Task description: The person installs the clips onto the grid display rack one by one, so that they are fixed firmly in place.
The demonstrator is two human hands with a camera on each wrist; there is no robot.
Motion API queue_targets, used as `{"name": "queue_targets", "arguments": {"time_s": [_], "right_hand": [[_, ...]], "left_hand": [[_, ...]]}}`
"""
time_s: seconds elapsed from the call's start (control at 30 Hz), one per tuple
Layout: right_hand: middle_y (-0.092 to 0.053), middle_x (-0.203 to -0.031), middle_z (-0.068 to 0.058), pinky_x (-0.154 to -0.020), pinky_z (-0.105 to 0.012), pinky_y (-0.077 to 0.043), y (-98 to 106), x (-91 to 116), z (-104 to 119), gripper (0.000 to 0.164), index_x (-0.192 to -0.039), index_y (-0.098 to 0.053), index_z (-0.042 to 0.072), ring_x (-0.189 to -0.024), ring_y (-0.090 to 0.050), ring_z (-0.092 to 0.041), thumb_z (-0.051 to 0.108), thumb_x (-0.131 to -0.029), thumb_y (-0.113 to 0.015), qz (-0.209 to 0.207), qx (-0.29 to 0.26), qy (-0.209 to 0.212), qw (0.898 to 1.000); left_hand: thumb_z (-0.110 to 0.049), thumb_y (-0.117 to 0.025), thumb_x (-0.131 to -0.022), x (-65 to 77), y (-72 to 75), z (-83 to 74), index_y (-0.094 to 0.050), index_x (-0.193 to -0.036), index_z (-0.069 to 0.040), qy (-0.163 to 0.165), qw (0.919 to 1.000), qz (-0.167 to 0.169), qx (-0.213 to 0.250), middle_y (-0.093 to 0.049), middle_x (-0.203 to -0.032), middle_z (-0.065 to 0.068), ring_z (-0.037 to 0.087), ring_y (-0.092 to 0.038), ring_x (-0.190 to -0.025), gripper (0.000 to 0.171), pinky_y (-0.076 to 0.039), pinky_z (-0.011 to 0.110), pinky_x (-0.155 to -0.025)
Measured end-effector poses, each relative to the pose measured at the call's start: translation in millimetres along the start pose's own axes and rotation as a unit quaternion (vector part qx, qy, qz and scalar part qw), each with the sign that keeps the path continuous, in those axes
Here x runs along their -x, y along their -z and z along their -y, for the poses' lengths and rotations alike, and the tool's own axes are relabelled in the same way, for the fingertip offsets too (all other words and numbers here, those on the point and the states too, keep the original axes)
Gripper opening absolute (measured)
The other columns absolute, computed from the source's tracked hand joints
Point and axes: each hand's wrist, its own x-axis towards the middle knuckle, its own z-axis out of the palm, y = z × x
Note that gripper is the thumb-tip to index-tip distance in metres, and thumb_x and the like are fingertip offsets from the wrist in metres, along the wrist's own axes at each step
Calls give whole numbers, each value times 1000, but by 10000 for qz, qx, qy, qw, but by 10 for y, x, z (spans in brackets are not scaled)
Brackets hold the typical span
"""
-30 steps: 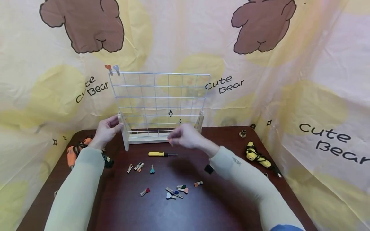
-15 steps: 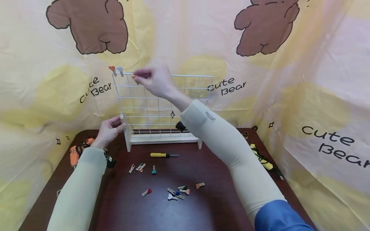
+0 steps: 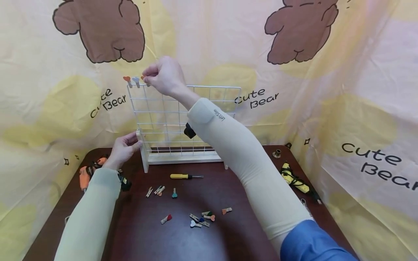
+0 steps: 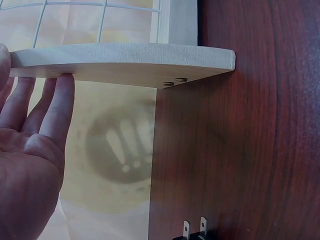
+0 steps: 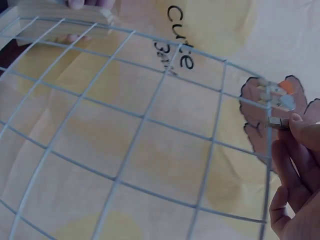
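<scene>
My right hand (image 3: 166,76) pinches a small wooden clothespin (image 5: 277,123) with an orange heart, at the top bar of a white wire grid (image 3: 184,100). In the right wrist view its jaws overlap the top wire. Beside it, clipped on that bar, are a clothespin with an orange-red heart (image 3: 127,79) and one with a pale blue heart (image 3: 136,80). My left hand (image 3: 122,150) grips the rack's left wooden side piece (image 4: 125,65), fingers on its outer face and thumb at the edge. The grid stands upright on its wooden base (image 3: 183,158).
Several heart clothespins (image 3: 174,193) lie scattered on the dark table (image 3: 140,235), some in a cluster (image 3: 200,219). A yellow screwdriver (image 3: 181,176) lies before the rack. An orange corded tool (image 3: 85,177) is left, a yellow one (image 3: 294,179) right, near a brass fitting (image 3: 276,153).
My right hand has risen from in front of the rack's base to the top bar and moved left, bringing the clothespin beside the two clipped ones. The left hand keeps its grip.
</scene>
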Motion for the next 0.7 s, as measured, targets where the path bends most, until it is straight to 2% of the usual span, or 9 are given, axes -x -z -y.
{"name": "queue_targets", "arguments": {"time_s": [0.2, 0.43, 0.5, 0.57, 0.63, 0.7], "right_hand": [[-80, -94, 18, -75, -19, -49, -40, -35, -48, 11, -104, -87, 28, -89, -70, 2, 32, -94, -84, -40, -41, -272, 9996], [-80, -104, 16, -82, -19, -49, -13, -10, -31, 24, -120, -82, 28, -96, -71, 1, 34, -97, -80, 177, 146, -127, 9997], [-79, -112, 13, -85, -18, -50, -3, 71, -84, 31, -128, -79, 26, -102, -70, -2, 34, -98, -78, 54, 75, 142, 9999], [-79, -119, 8, -91, -20, -50, -14, 207, -187, 37, -133, -76, 21, -107, -71, -5, 32, -98, -79, -354, 20, 725, 9967], [-78, -123, 3, -96, -19, -50, -44, 417, -333, 37, -132, -76, 15, -111, -71, -9, 29, -98, -78, -913, -80, 1401, 9859], [-79, -121, -2, -97, -21, -50, -97, 661, -516, 33, -127, -77, 9, -111, -72, -13, 25, -98, -79, -1279, -275, 1893, 9732]], "left_hand": [[-15, -71, -103, -18, 4, -13, -52, -154, 1, -12, 10000, 23, 21, -65, -141, 27, -1, -68, -106, 57, -53, 14, -87], [-15, -69, -105, -15, 11, -22, -50, -156, -2, 61, 10000, 22, -29, -60, -144, 32, -3, -67, -106, 57, -53, 13, -87], [-13, -69, -105, -3, 1, -55, -49, -157, -1, 103, 9999, 35, -6, -59, -144, 32, -3, -66, -106, 57, -53, 12, -87], [-10, -68, -104, 34, -9, -133, -48, -156, 1, 161, 9998, 60, 24, -58, -145, 33, -3, -67, -105, 57, -53, 12, -86], [-10, -68, -104, 63, -26, -177, -48, -156, 3, 190, 9998, 69, 59, -58, -144, 34, -3, -67, -105, 57, -52, 11, -86], [-7, -68, -104, 95, -42, -240, -47, -155, 6, 223, 9997, 84, 60, -57, -144, 35, -2, -67, -105, 56, -52, 12, -86]]}}
